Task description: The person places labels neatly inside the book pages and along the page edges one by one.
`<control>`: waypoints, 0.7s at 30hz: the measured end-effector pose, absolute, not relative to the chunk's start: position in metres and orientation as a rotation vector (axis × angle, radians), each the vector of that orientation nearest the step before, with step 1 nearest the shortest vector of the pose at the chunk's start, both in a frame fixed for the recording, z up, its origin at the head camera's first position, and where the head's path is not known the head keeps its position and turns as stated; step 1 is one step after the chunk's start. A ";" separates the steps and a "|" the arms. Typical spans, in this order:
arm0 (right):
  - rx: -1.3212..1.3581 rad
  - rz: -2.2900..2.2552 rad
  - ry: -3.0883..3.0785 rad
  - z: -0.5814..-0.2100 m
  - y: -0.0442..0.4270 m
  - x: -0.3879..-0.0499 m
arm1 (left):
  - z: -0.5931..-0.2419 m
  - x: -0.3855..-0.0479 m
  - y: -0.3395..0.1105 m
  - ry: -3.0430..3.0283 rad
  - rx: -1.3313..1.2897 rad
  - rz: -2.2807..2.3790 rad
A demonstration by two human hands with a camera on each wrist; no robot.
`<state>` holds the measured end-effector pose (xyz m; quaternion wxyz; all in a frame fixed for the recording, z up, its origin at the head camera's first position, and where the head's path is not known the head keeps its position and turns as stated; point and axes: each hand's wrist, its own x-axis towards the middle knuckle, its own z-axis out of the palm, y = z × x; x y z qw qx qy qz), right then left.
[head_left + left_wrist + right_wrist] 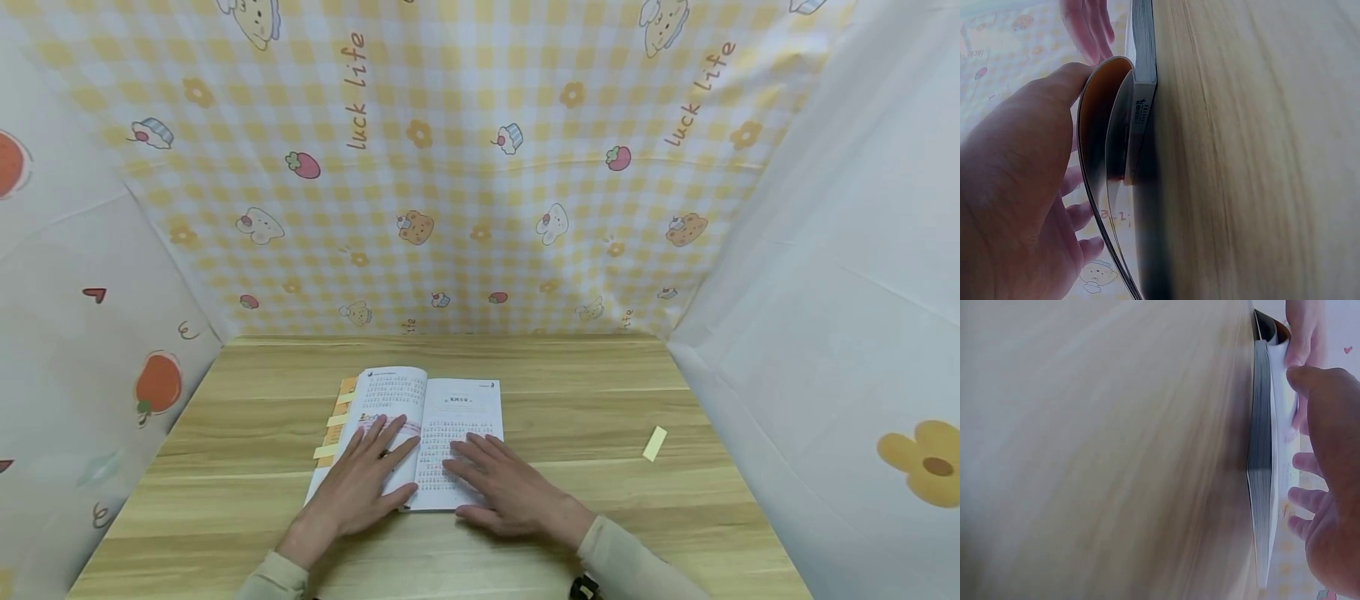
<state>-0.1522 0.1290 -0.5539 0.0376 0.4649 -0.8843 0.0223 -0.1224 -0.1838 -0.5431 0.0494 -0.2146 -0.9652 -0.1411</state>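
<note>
An open book (459,408) lies on the wooden table, with printed text on both pages and a coloured picture on the left page. My left hand (365,479) rests on the left page with its fingers spread. My right hand (510,487) lies on the lower part of the right page, fingers extended. In the left wrist view the left cover and pages (1105,100) arch up from the table beneath my left hand (1019,181). The thick page block (1261,419) shows edge-on in the right wrist view, beside my right hand (1338,481).
Pale yellow sticky tabs (326,452) stick out from the book's left edge. A loose yellow sticky note (655,443) lies on the table (585,400) at the right. A patterned yellow checked cloth (480,183) hangs behind the table, with white cloths at both sides.
</note>
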 end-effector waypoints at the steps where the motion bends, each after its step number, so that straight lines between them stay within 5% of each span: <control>1: 1.413 0.085 -2.729 -0.553 0.132 -0.152 | -0.543 -0.122 -0.184 -2.943 -0.653 -0.432; 21: 1.219 0.255 -2.850 -0.556 0.184 -0.155 | -0.545 -0.122 -0.186 -2.929 -0.657 -0.470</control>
